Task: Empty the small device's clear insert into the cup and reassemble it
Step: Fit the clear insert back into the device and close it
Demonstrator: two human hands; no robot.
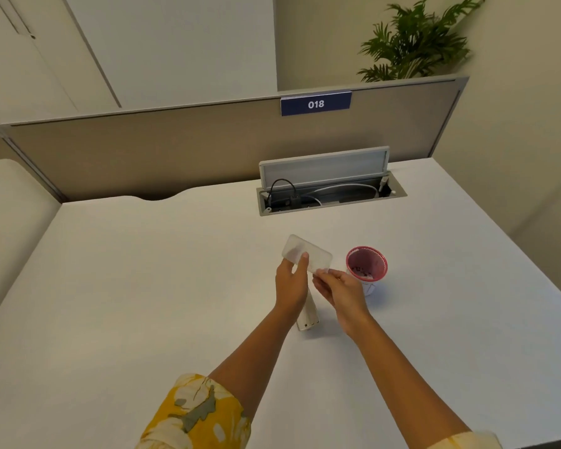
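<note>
Holding the clear insert [306, 257] above the white desk [143, 286], your left hand [290, 283] grips its near edge and your right hand [339, 288] pinches its corner, just left of the pink-rimmed cup [366, 265]. A blue sign [315, 104] on the partition reads "018".

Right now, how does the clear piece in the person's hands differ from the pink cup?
The clear insert is see-through, flat and oblong; the cup is pink-rimmed and round. The insert is held above the desk by the left hand and right hand; the cup stands upright on it, untouched.
</note>
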